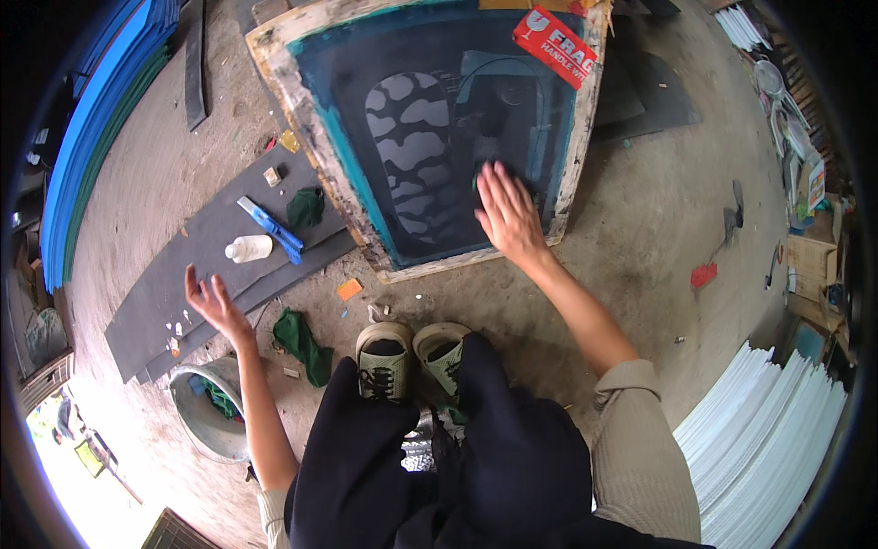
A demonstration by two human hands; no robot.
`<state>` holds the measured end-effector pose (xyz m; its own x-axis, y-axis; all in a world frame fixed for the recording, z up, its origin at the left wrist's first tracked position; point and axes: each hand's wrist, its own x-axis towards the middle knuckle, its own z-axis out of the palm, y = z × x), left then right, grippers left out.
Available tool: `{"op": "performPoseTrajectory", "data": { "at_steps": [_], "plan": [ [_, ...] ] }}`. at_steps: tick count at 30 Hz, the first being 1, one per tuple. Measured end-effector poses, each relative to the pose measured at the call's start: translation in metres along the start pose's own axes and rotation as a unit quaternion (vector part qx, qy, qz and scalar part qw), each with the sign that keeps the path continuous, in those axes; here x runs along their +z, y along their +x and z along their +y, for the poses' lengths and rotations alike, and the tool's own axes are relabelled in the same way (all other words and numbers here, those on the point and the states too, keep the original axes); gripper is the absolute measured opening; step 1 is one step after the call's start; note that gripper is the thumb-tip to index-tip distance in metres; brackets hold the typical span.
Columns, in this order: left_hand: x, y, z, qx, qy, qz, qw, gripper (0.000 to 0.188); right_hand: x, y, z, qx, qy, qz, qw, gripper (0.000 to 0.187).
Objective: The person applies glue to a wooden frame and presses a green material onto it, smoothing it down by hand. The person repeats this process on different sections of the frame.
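Observation:
A wooden-framed printing screen (340,174) with dark mesh and teal edges lies in front of me. On its mesh is a grey blotched, sole-shaped pattern (412,146). My right hand (508,210) lies flat on the right half of the screen, fingers stretched out. A small dark patch shows at its fingertips; I cannot tell what it is. My left hand (218,306) is raised with fingers apart, holding nothing. Nearest to it are a white bottle (249,248) and a blue utility knife (272,229) on a dark sheet (174,293).
A bucket (189,414) with cloths stands below my left hand. A green cloth (302,348) lies left of my shoes (384,366). Blue sheets (87,137) are stacked at far left, white sheets (768,448) at lower right. A red sticker (555,48) crosses the screen's corner.

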<state>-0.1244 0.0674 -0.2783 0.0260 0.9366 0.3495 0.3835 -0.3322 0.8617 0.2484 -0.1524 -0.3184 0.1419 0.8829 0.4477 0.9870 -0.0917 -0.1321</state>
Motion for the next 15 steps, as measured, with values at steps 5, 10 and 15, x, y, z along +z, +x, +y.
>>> {"op": "performPoseTrajectory", "data": {
  "at_steps": [5,10,15],
  "plan": [
    [0.002,0.011,0.023,0.094,-0.001,0.097,0.991,0.042,-0.026,0.059,0.009,0.033,-0.007,-0.017,0.999,0.071],
    [0.054,0.026,0.071,0.147,0.053,0.039,0.987,0.037,-0.03,0.109,0.004,0.104,-0.042,0.092,0.989,0.078],
    [0.12,0.043,0.091,0.014,-0.051,-0.215,0.975,0.042,-0.009,0.0,-0.004,0.092,-0.013,-0.034,0.995,0.084]
  ]
}}
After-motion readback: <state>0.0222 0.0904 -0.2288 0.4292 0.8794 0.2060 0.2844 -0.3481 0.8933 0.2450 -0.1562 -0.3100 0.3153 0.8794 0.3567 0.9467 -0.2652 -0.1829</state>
